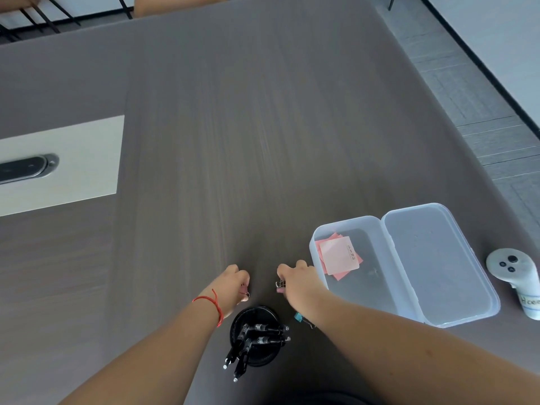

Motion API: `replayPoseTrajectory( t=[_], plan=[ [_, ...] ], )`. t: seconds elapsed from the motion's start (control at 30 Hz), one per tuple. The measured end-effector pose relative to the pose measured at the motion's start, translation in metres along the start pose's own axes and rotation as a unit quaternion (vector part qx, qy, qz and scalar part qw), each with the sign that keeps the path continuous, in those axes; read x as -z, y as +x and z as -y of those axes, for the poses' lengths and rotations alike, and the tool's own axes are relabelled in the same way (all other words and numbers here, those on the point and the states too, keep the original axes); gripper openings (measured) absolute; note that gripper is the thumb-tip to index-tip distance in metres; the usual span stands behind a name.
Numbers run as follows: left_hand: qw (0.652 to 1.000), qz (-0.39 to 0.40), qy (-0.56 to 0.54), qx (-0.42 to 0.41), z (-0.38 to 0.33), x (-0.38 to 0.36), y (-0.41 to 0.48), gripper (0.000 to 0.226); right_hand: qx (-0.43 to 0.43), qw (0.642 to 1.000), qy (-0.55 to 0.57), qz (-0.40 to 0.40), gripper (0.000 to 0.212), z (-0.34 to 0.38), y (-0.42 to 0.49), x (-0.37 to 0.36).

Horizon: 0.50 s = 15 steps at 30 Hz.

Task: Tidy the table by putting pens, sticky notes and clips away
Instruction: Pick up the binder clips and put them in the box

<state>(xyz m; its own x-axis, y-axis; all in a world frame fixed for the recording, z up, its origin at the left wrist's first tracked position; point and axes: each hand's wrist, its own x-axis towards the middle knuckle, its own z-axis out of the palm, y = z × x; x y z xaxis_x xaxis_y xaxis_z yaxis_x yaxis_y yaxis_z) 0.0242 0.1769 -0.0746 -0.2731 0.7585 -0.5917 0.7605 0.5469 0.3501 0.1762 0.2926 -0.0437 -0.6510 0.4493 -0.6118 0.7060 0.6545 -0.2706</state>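
My left hand (pixel 233 283), with a red string at the wrist, is closed around a small pink clip (pixel 246 293) on the brown table (pixel 233 141). My right hand (pixel 298 280) pinches another pink binder clip (pixel 280 285) just left of the clear plastic box (pixel 318 238). Pink sticky notes (pixel 339 255) lie in the open box, along with a small clip (pixel 372 271). A teal clip (pixel 299 317) sits on the table under my right forearm. Several black pens (pixel 257 337) stand in a black round holder (pixel 264 359) near me.
The box's hinged lid (pixel 432 264) lies open to the right. A white controller (pixel 514 276) with a label rests at the right table edge. A white inset panel with a dark cable port (pixel 26 168) is at the left. Chair legs stand beyond the far edge.
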Motion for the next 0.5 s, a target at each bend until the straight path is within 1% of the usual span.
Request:
replayPoseTrajectory(
  t=[0.07,0.17,0.23,0.37,0.43,0.5],
  plan=[
    [1.000,-0.016,-0.003,0.001,0.002,-0.003,-0.003,0.021,-0.001,1.000,0.013,0.010,0.032,0.000,-0.001,0.002],
    [0.999,-0.034,-0.001,0.003,0.005,-0.006,-0.009,0.008,-0.005,0.999,0.041,0.015,0.034,0.000,-0.002,0.002],
    [0.999,-0.041,-0.010,0.006,0.006,-0.007,-0.010,0.007,-0.007,0.998,0.064,0.012,0.031,0.001,-0.005,0.001],
    [0.999,-0.049,-0.014,0.017,0.005,-0.005,-0.014,0.022,0.013,0.993,0.114,-0.031,0.020,0.008,-0.015,0.006],
    [0.998,-0.058,-0.001,0.019,0.004,-0.004,-0.017,0.026,0.033,0.986,0.150,-0.063,0.019,0.009,-0.025,0.020],
    [0.997,-0.068,-0.013,0.021,0.005,-0.002,-0.019,0.037,0.049,0.974,0.191,-0.110,0.017,-0.002,-0.039,0.041]
  ],
)
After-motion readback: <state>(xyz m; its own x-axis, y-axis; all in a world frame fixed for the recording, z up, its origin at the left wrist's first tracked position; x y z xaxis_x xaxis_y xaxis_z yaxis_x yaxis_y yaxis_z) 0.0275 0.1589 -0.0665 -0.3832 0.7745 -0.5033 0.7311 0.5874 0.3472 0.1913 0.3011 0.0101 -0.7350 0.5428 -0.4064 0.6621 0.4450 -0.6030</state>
